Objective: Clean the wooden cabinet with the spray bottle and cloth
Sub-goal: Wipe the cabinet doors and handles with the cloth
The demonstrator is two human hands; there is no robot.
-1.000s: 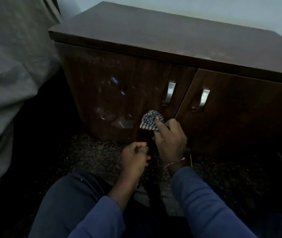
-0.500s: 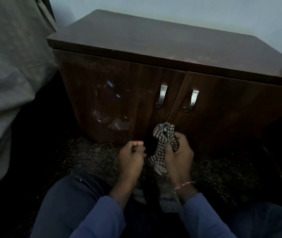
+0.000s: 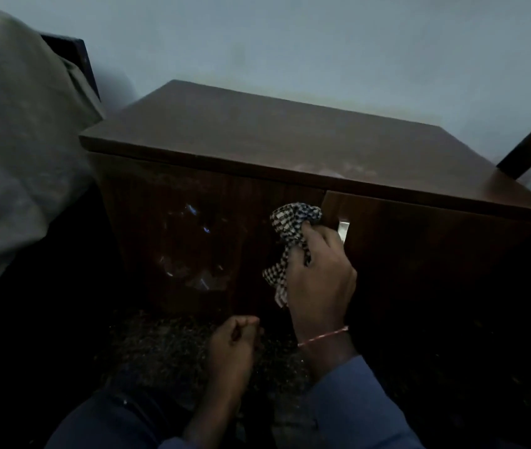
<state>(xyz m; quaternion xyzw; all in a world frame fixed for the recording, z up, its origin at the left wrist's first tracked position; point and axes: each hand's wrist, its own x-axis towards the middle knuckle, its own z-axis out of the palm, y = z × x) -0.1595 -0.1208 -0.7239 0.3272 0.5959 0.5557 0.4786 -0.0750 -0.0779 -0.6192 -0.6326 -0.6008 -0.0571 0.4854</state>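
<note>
Against the left door of the wooden cabinet (image 3: 212,222), near its upper inner corner, my right hand (image 3: 321,270) clutches the bunched checked cloth (image 3: 290,228); I judge the wet streaks (image 3: 193,267) lower on that door call for firm overlapping strokes, turning the cloth to a dry face. My left hand (image 3: 233,340) is curled in a fist, holding nothing. I count one cabinet, two doors, one visible handle (image 3: 343,229), one cloth, and no spray bottle in view.
</note>
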